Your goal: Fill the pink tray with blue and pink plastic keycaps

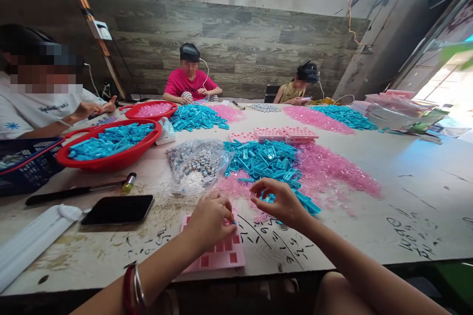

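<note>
My left hand point(212, 219) is over a pink mould-like tray point(221, 258) with square recesses at the table's front edge. Its fingers are pinched together, and a bit of blue shows at the fingertips; most of that piece is hidden. To the right, my right hand point(279, 203) hovers by the near end of a heap of blue plastic strips point(260, 157). Its thumb and forefinger are curved with a gap between them, and nothing shows in that gap. Small clear pink pieces point(332, 172) lie spread beside the blue heap.
A clear bag of small beads or metal parts point(199, 162) lies left of the blue heap. Pink trays point(271, 134) stand behind it. Leftward are a red basin point(111, 157), a hammer point(81, 189) and a phone point(118, 210). Three people point(190, 76) sit around the table.
</note>
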Tool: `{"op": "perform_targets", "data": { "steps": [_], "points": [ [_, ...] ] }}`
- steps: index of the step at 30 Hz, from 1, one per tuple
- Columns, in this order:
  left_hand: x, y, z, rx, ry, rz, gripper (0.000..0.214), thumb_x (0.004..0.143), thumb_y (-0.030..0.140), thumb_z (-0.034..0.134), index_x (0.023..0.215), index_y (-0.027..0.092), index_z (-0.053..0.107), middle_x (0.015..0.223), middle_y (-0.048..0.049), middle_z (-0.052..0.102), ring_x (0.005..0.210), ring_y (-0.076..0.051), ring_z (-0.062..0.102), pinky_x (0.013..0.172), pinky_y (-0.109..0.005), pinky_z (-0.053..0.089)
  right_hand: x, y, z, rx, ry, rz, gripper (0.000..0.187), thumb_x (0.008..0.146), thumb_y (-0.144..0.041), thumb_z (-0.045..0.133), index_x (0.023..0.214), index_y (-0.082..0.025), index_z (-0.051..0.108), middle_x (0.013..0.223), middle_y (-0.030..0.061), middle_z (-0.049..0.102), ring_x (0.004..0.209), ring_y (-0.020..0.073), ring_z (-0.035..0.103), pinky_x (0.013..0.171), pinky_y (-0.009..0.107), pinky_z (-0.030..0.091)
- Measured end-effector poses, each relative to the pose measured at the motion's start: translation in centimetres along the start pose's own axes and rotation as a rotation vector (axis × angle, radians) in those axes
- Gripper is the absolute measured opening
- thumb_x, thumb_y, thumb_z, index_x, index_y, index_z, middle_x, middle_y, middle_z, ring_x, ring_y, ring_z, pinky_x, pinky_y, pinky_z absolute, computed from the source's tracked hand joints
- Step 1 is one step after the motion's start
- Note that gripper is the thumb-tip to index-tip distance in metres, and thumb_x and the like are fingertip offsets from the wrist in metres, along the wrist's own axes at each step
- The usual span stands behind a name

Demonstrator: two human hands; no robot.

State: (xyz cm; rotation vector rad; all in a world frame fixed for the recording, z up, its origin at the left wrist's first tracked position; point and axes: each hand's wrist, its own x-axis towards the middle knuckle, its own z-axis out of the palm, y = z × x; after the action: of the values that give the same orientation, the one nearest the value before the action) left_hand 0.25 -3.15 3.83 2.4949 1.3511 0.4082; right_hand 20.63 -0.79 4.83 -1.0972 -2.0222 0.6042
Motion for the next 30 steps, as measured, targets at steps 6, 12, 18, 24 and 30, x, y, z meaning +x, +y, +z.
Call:
{"op": "perform_targets", "data": {
  "steps": [6, 12, 18, 24, 30],
  "points": [
    [0.0, -0.4, 0.0, 0.079, 0.019, 0.096, 0.004, 0.073, 0.025, 0.068, 0.073, 0.025, 0.073, 0.093, 0.0, 0.066, 0.093, -0.023, 0.051, 0.083, -0.039, 0.038, 0.0, 0.3, 0.0, 0.011, -0.018, 0.009, 0.011, 0.073, -0.017, 0.059, 0.083, -0.017, 0.062, 0.076, 0.002, 0.065, 0.069, 0.0129, 0.059, 0.062, 0.026, 0.048],
    [-0.2, -0.2, -0.4, 0.139, 0.004, 0.122, 0.009, 0.073, 0.031, 0.069, 0.079, 0.025, 0.072, 0.095, -0.0024, 0.064, 0.096, -0.024, 0.051, 0.084, -0.041, 0.039, -0.1, 0.1, 0.5, 0.009, -0.065, -0.013, 0.008, 0.072, -0.016, 0.058, 0.079, -0.018, 0.062, 0.075, 0.0015, 0.065, 0.066, 0.0122, 0.057, 0.059, 0.025, 0.047],
    [-0.7, -1.5, -0.9, -0.022, -0.054, 0.083, 0.029, 0.071, 0.023, 0.066, 0.1, 0.022, 0.066, 0.102, -0.0038, 0.06, 0.095, -0.022, 0.054, 0.082, -0.034, 0.043, -1.1, -0.2, 2.7, 0.018, -0.221, -0.05, 0.011, 0.069, -0.012, 0.058, 0.078, -0.016, 0.062, 0.067, -0.0001, 0.061, 0.057, 0.0101, 0.055, 0.053, 0.021, 0.044],
    [-0.7, -2.2, -0.6, -0.089, -0.096, 0.066, 0.025, 0.071, 0.019, 0.061, 0.095, 0.021, 0.066, 0.098, -0.0031, 0.061, 0.092, -0.019, 0.056, 0.079, -0.029, 0.044, -1.3, -0.7, 3.9, -0.049, -0.262, -0.09, 0.016, 0.066, -0.007, 0.056, 0.077, -0.017, 0.063, 0.07, 0.0011, 0.062, 0.061, 0.0115, 0.055, 0.055, 0.022, 0.043],
    [-0.7, -2.2, -0.4, -0.087, -0.079, 0.062, 0.022, 0.07, 0.018, 0.06, 0.091, 0.02, 0.067, 0.093, -0.0031, 0.061, 0.087, -0.019, 0.056, 0.075, -0.027, 0.043, -1.2, -0.6, 3.9, -0.056, -0.302, -0.092, 0.02, 0.064, -0.004, 0.055, 0.076, -0.018, 0.064, 0.071, 0.001, 0.064, 0.062, 0.0119, 0.056, 0.056, 0.022, 0.043]
  ]
}}
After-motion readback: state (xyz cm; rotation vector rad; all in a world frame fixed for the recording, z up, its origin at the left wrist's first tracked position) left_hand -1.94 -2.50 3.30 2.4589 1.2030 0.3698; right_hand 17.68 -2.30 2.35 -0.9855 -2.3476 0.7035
